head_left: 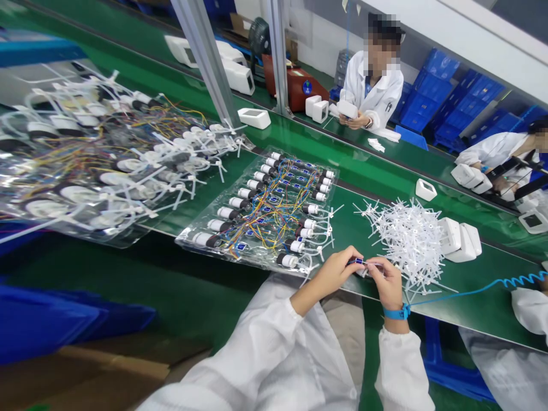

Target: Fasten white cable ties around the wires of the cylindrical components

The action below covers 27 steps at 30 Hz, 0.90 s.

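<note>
Beside right hand (387, 285): white tie pile (411, 242), blue cord (512, 281).

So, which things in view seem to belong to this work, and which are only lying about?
Probably the work:
blue piece, pinched by the left hand and right hand
wired parts, laid in rows near the left hand
white ties, piled near the right hand

Probably only lying about:
fan, in the background
blue crates, stacked in the background
</note>
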Motion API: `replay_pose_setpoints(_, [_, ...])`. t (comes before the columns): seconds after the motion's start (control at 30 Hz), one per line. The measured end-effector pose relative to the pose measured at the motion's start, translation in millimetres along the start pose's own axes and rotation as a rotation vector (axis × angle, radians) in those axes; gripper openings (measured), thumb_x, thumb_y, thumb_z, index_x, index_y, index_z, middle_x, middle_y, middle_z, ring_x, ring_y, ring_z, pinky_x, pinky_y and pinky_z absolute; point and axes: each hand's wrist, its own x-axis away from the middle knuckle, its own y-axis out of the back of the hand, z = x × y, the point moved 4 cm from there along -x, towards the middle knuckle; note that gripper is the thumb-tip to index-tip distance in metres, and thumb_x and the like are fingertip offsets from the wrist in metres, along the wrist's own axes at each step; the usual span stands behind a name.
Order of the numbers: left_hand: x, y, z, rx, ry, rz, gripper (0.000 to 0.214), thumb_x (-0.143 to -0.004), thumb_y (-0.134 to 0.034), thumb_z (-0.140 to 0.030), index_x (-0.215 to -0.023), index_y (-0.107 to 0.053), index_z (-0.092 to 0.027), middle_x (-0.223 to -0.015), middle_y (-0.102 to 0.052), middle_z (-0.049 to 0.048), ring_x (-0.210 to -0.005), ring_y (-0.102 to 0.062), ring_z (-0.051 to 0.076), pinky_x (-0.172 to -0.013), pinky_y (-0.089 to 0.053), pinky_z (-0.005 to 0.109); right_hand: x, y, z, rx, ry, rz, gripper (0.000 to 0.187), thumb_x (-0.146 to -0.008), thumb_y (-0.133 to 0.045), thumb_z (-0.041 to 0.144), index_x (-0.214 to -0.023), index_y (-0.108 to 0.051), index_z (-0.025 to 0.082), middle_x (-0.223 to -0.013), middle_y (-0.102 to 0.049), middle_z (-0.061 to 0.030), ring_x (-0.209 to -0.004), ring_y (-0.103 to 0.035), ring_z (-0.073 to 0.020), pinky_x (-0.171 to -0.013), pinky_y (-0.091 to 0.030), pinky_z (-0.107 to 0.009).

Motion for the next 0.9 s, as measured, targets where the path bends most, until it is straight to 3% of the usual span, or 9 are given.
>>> replay_pose_setpoints(0.33, [-0.8,-1.2,0.5,-0.024,-0.025,0.009,0.010,-0.105,-0.066,-0.032,-0.109,-0.067,-0.023,-0.104,-0.079,0.0027,-0.098,-0.076,0.022,-0.092,-0.057,0.032,0.8,-1.0,5.1,-0.031,-0.010,0.007,0.021,-0.095,-0.083,0.044,-0.098,-0.087,0.024,-0.091,-0.083,-0.0059,-0.079,-0.075,-0.0233,-0.072,-0.061,-0.034])
replay_pose_setpoints(0.6, [0.1,-2.7,1.8,-0.077,-0.061,0.039,0.009,-0.106,-0.065,-0.032,-0.106,-0.067,-0.023,-0.101,-0.077,0.0024,-0.095,-0.074,0.022,-0.090,-0.056,0.032,-1.2,0.8,4.8,0.015,0.016,0.033,0.015,-0.094,-0.084,0.039,-0.094,-0.087,0.025,-0.095,-0.084,-0.0059,-0.088,-0.077,-0.0249,-0.083,-0.061,-0.036])
replay_pose_setpoints(0.9, [0.7,-5.9,2.2,-0.107,-0.101,0.074,0.009,-0.108,-0.065,-0.030,-0.103,-0.066,-0.023,-0.098,-0.075,0.0026,-0.093,-0.072,0.022,-0.090,-0.056,0.033,-0.5,1.8,1.9,-0.024,-0.014,0.033,0.015,-0.092,-0.085,0.039,-0.091,-0.089,0.025,-0.089,-0.084,-0.0059,-0.083,-0.077,-0.0247,-0.077,-0.062,-0.036])
